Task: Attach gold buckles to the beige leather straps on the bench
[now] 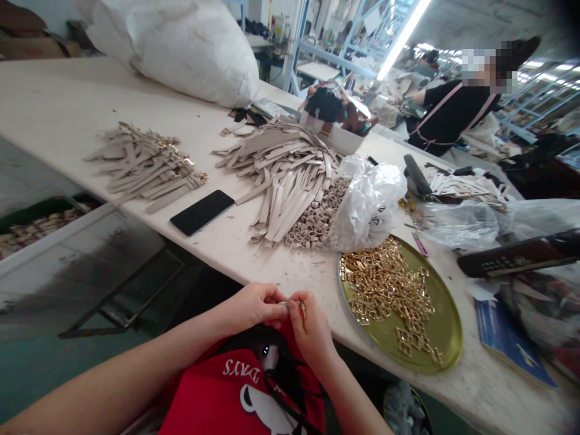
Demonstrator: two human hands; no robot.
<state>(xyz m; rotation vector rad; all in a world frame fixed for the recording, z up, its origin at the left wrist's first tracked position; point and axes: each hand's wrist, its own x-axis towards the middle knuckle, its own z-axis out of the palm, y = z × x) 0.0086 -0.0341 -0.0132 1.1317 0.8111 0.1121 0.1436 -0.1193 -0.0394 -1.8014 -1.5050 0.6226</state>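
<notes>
My left hand and my right hand meet just below the table's front edge, over my red apron. Both pinch a small beige strap piece with a gold buckle between the fingertips. To the right on the table lies a round gold tray heaped with gold buckles. Beyond my hands sits a pile of beige straps with small beige loops beside it. A second pile of straps with buckles fitted lies at the left.
A black phone lies near the table edge. A crumpled clear plastic bag sits by the loops. A big white sack stands at the back. A calculator and a blue booklet are at the right. A person in black works beyond.
</notes>
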